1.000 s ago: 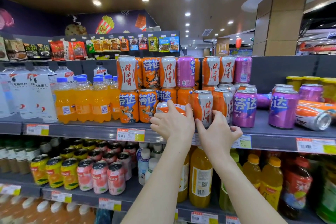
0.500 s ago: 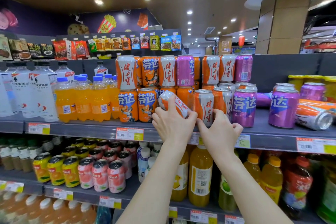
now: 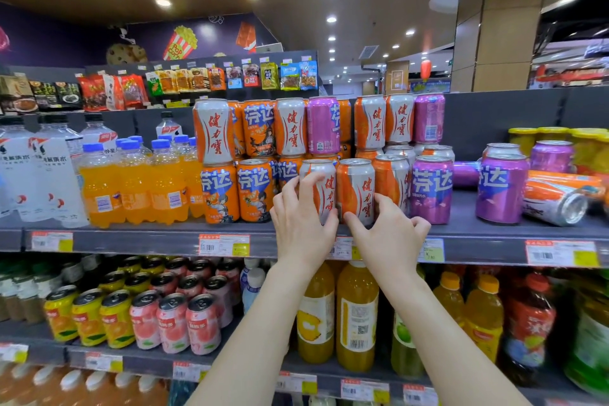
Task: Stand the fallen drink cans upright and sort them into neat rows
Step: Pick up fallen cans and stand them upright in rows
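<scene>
Two grips meet at the shelf's front edge. The left grip [image 3: 301,221] curls its fingers round an upright white-and-orange can [image 3: 328,198], and the right grip [image 3: 390,234] pinches the base of the neighbouring can [image 3: 357,184] — the two cans touching. Further right on the grey shelf [image 3: 468,228] a fallen can [image 3: 553,198] lies on its side. Beyond, snack packets [image 3: 197,79] hang below ceiling spotlights.

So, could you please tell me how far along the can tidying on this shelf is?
Done: the orange-and-white can gripped by the left hand stands upright in the front row. In hand: the right hand holds the neighbouring can, seemingly squaring the pair together. Left: further right, a fallen orange can and a purple can lie on their sides.
</scene>
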`<action>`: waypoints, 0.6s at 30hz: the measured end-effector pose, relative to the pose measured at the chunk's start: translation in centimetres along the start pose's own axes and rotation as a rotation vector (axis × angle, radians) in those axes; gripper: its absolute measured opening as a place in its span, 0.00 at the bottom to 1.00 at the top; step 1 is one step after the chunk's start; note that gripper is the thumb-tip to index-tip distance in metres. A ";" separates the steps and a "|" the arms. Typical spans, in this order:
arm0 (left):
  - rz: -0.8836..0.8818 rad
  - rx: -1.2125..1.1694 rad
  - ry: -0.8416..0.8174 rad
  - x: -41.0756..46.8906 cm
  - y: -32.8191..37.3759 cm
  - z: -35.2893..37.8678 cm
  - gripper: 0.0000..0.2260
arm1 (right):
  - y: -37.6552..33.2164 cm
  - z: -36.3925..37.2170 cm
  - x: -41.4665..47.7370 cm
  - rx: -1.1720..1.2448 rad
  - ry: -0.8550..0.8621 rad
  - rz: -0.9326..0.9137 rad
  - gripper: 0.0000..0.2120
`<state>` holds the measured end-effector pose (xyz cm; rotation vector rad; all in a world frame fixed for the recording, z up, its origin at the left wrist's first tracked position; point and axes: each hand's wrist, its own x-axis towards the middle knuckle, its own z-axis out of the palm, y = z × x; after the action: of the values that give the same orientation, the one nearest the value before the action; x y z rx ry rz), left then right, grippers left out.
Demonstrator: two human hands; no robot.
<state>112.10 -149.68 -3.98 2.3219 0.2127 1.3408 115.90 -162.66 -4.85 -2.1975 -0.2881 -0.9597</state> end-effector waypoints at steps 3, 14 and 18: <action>-0.050 -0.087 0.000 0.0 -0.1 -0.5 0.36 | 0.0 0.1 0.1 -0.009 -0.010 0.009 0.28; -0.054 -0.202 -0.121 0.8 -1.7 -1.3 0.44 | -1.3 -0.7 1.1 -0.032 -0.073 0.038 0.25; -0.017 -0.297 -0.167 1.2 -2.5 -1.7 0.43 | -1.4 -1.1 1.7 0.037 -0.141 0.053 0.28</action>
<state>111.49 -146.54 -3.44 2.1585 -0.0189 1.0805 115.87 -162.51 -2.43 -2.2311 -0.3084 -0.7667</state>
